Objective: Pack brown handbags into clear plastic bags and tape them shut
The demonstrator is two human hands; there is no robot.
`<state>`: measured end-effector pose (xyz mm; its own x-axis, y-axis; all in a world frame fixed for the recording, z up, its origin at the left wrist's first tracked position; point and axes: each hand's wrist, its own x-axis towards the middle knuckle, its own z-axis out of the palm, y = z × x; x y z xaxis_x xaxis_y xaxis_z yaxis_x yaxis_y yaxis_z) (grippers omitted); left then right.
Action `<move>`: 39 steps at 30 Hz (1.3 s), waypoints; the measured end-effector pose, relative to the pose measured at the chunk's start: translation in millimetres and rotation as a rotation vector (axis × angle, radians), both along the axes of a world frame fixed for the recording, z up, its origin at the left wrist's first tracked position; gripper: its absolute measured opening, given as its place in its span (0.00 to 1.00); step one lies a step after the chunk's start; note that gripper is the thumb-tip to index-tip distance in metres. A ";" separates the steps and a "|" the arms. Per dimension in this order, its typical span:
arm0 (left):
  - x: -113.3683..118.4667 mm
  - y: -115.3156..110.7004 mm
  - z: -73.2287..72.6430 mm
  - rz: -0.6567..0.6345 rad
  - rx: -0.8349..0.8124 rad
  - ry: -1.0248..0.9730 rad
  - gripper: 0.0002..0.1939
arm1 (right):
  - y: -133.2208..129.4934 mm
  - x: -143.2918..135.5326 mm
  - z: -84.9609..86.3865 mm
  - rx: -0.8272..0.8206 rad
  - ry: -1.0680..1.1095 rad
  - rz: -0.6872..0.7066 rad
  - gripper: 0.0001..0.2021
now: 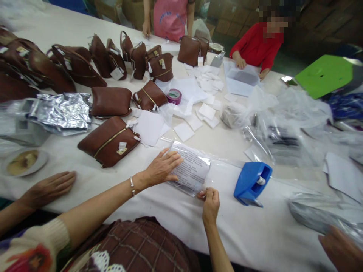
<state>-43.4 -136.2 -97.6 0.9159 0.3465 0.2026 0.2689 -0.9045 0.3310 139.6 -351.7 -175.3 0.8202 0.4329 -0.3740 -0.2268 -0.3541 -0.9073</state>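
A clear plastic bag (195,164) with printed lines of text lies flat on the table's near side. My left hand (161,166), a bracelet at its wrist, rests on the bag's left part with fingers stretched out. At the bag's near right corner, my right hand (211,204) is closed in a pinch on its edge. Just right of the bag stands a blue tape dispenser (251,185). A brown zippered pouch (109,141) with a white tag lies beyond my left forearm.
Several brown bags (138,60) stand along the far left. White paper squares (184,131) and a purple tape roll (174,96) lie mid-table. Crumpled plastic (283,109) covers the right. Co-workers' hands rest at left (51,189) and lower right (342,247); a person in red (259,45) works opposite.
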 end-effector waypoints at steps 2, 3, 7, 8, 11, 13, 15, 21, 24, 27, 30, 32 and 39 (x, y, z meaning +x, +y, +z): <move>14.5 0.6 8.8 -0.110 0.077 0.106 0.27 | -5.4 -0.7 0.7 0.039 0.012 0.011 0.17; 20.3 1.7 11.0 -0.137 0.101 0.155 0.23 | -7.7 -0.6 1.2 0.052 0.020 0.020 0.18; 31.1 7.3 9.3 -0.186 0.083 0.236 0.08 | -10.4 0.7 2.1 0.074 0.045 0.041 0.18; 31.6 8.1 7.7 -0.174 0.050 0.233 0.08 | -9.6 0.7 1.6 0.074 0.049 0.040 0.18; 31.7 8.1 3.3 -0.085 -0.059 0.206 0.10 | -7.8 1.7 -1.2 0.063 0.060 0.038 0.19; 31.6 7.6 1.4 -0.017 -0.108 0.198 0.12 | -9.7 6.2 -1.8 0.040 0.061 0.050 0.20; 31.2 8.5 0.4 0.024 -0.145 0.202 0.13 | -12.7 16.3 2.9 0.006 0.034 0.051 0.21; 27.6 18.1 1.5 -0.014 -0.338 0.189 0.12 | 28.6 50.9 69.1 0.041 -0.214 0.062 0.20; 28.4 20.0 2.1 0.014 -0.381 0.192 0.12 | 77.7 46.9 106.3 0.071 -0.317 0.440 0.18; 29.4 20.7 1.2 0.039 -0.402 0.193 0.12 | 111.0 32.9 120.0 -0.128 -0.416 0.871 0.16; 28.3 23.4 0.4 0.053 -0.451 0.177 0.09 | 116.4 23.2 115.8 -0.381 -0.452 1.093 0.14; 27.1 25.8 0.6 0.074 -0.484 0.168 0.07 | 110.6 23.6 112.0 -0.491 -0.431 1.151 0.07; 28.4 27.0 2.3 0.126 -0.495 0.210 0.09 | 81.9 58.2 106.4 -0.509 -0.185 1.174 0.06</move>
